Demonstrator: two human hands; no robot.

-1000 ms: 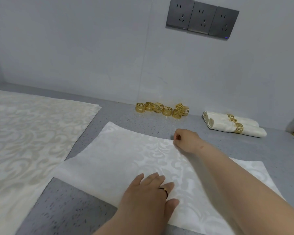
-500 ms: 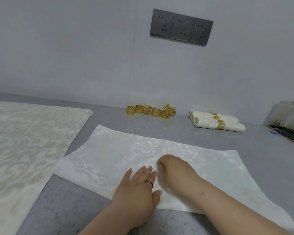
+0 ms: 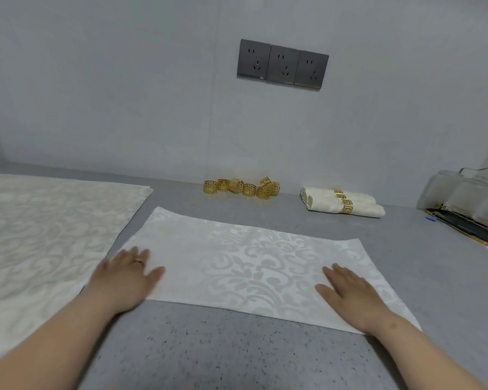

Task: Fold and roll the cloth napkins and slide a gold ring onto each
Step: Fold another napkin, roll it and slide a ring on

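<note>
A white damask napkin (image 3: 245, 260) lies folded flat as a wide rectangle on the grey counter (image 3: 209, 353). My left hand (image 3: 124, 280) presses flat on its near left corner, fingers straight. My right hand (image 3: 350, 291) presses flat on its near right part, fingers straight too. Several loose gold rings (image 3: 241, 187) sit by the wall behind the napkin. Two rolled napkins (image 3: 341, 204), each with a gold ring on it, lie to the right of the loose rings.
A stack of unfolded cream napkins (image 3: 48, 237) covers the counter on the left. A gold-rimmed tray with a clear cover (image 3: 468, 212) stands at the far right. Three dark wall sockets (image 3: 282, 64) are above the rings.
Both hands were close together near the napkin's middle front edge. They have slid apart along it, left hand to the left corner, right hand to the right side.
</note>
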